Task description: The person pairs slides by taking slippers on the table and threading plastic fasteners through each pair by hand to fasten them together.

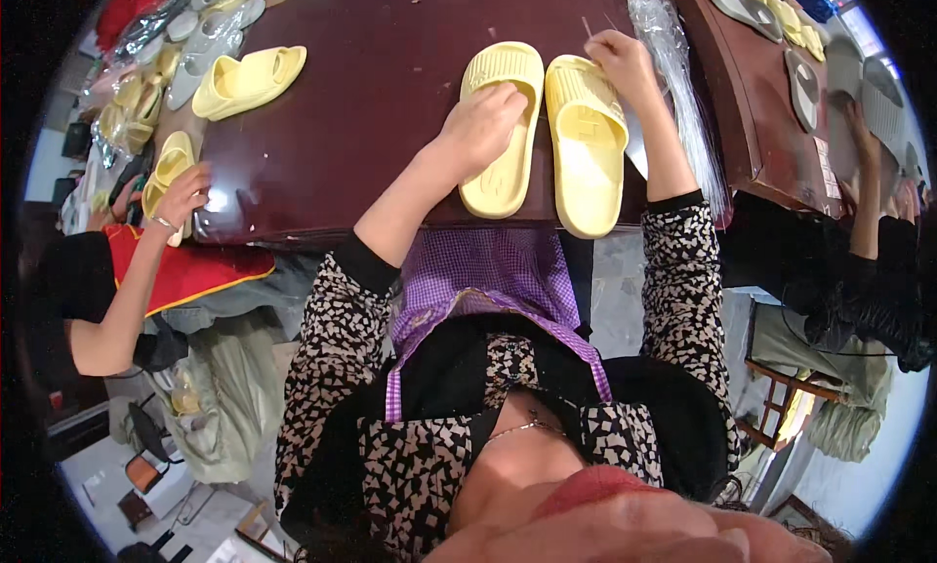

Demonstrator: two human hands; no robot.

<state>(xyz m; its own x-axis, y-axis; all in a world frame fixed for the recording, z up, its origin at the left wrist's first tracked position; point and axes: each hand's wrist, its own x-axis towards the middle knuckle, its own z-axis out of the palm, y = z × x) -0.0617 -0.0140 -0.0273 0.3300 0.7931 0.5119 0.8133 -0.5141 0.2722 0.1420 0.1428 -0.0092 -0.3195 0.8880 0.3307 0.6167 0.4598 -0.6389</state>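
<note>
Two pale yellow slide slippers lie side by side at the front edge of the dark red table, toes pointing away from me. My left hand (483, 124) is closed on the left slipper (500, 182), its fingers curled at the strap opening. At the toe of the right slipper (589, 178), my right hand (622, 63) is pinched. A thin pale strand seems to stand up by its fingertips, too fine to make out clearly.
A bundle of clear plastic strands (669, 75) lies right of my right hand. Another yellow slipper (249, 82) rests on the table (371, 85) at the left. Co-workers' hands (183, 194) show at both sides. Grey slippers (803, 90) lie on the right-hand table (761, 104).
</note>
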